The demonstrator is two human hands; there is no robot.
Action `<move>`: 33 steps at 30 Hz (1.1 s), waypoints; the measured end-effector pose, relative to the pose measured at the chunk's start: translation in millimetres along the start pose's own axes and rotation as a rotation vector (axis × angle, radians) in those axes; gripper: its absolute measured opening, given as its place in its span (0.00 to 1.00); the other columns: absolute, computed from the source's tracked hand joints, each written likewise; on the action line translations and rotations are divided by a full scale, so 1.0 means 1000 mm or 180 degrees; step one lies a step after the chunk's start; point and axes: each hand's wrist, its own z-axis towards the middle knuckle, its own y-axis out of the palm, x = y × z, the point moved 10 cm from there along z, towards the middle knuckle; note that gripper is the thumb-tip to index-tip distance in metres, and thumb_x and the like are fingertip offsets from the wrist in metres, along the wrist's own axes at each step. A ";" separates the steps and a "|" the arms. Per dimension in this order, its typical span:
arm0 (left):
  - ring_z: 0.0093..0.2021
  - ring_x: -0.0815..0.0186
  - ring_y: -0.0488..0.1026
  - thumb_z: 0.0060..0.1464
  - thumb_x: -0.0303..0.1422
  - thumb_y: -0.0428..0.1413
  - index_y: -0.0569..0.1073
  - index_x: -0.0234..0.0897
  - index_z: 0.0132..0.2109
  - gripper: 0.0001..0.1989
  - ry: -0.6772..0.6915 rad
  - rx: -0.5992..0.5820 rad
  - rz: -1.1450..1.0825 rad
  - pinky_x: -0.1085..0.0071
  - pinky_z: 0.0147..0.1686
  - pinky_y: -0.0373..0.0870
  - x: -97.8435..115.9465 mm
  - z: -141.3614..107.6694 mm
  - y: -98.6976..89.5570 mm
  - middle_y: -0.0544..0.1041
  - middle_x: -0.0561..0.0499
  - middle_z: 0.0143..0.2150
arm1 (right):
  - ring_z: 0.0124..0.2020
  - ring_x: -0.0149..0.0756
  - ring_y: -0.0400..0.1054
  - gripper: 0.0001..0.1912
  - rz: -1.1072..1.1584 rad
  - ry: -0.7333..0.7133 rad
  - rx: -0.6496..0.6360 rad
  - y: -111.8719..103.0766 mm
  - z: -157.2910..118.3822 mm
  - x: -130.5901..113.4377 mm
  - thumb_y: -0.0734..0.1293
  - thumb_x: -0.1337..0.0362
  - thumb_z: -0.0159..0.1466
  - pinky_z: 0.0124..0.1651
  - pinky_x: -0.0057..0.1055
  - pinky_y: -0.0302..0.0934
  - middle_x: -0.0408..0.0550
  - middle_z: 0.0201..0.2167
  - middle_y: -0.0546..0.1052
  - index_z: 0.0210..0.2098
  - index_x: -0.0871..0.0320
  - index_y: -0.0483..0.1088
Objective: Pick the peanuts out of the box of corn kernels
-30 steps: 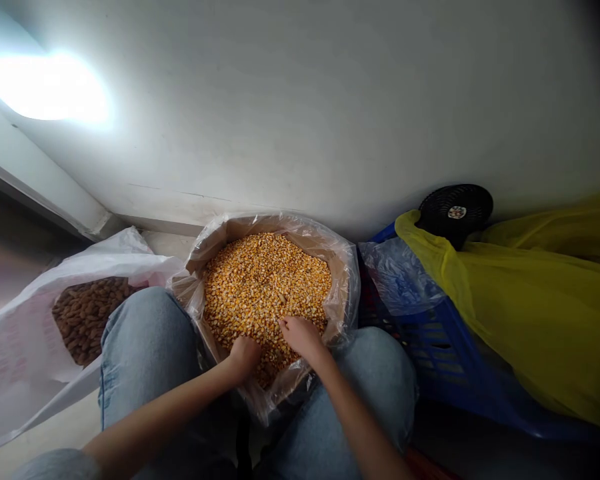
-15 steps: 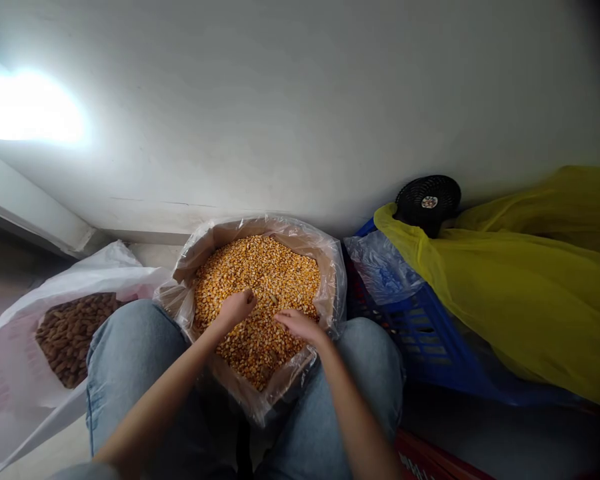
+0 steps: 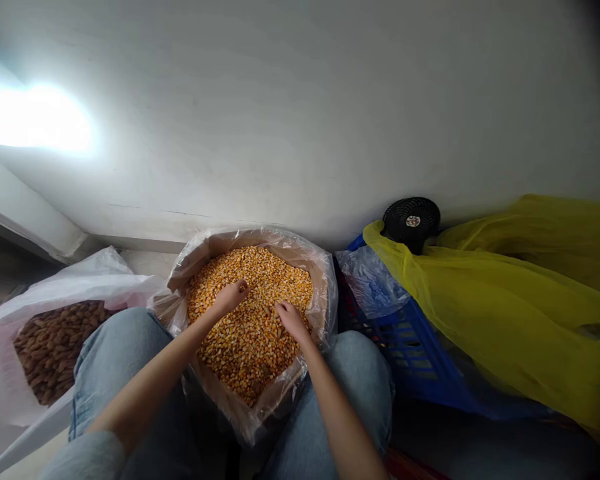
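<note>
Corn kernels [image 3: 260,333] fill the plastic-lined box [image 3: 325,287] between the knees, the left hand [image 3: 231,295] loosely curled over them and the right hand [image 3: 291,316] nearly closed, though whether either holds kernels I cannot tell.

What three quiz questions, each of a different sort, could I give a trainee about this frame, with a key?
1. Multiple choice: from the person's own view, where is the white sack of brown nut-like pieces relative to the plastic-lined bag of corn kernels?
a) to its left
b) to its right
c) underneath it

2. True or false: the left hand and the right hand are both within the rim of the corn bag.

3. Fill in the missing colour: the sheer cloth lying over part of the blue basket, next to the black fan, is ____.

Key: 1 a; 2 true; 3 yellow.
</note>
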 end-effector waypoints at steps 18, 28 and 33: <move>0.19 0.74 0.57 0.46 0.40 0.49 0.64 0.36 0.32 0.11 0.0367 -0.0128 -0.1887 0.77 0.21 0.52 -0.003 -0.080 0.004 0.59 0.60 0.17 | 0.36 0.44 0.66 0.16 -0.1315 0.0205 0.0153 0.043 0.024 -0.009 0.55 0.69 0.58 0.36 0.37 0.56 0.63 0.31 0.72 0.46 0.67 0.60; 0.14 0.76 0.50 0.45 0.36 0.47 0.61 0.36 0.24 0.09 0.0245 -0.0823 -0.2967 0.78 0.13 0.47 0.025 -0.084 0.050 0.55 0.59 0.15 | 0.13 0.22 0.44 0.18 0.1455 -0.0185 0.0008 -0.029 -0.001 -0.017 0.45 0.54 0.61 0.15 0.19 0.44 0.36 0.16 0.55 0.26 0.57 0.57; 0.13 0.76 0.40 0.46 0.42 0.39 0.57 0.38 0.25 0.13 0.0323 -0.1171 -0.3556 0.79 0.08 0.41 0.052 -0.076 0.068 0.45 0.60 0.16 | 0.12 0.19 0.41 0.07 0.4795 -0.0219 -0.0750 -0.037 -0.034 -0.027 0.58 0.61 0.55 0.11 0.15 0.35 0.34 0.15 0.54 0.27 0.58 0.58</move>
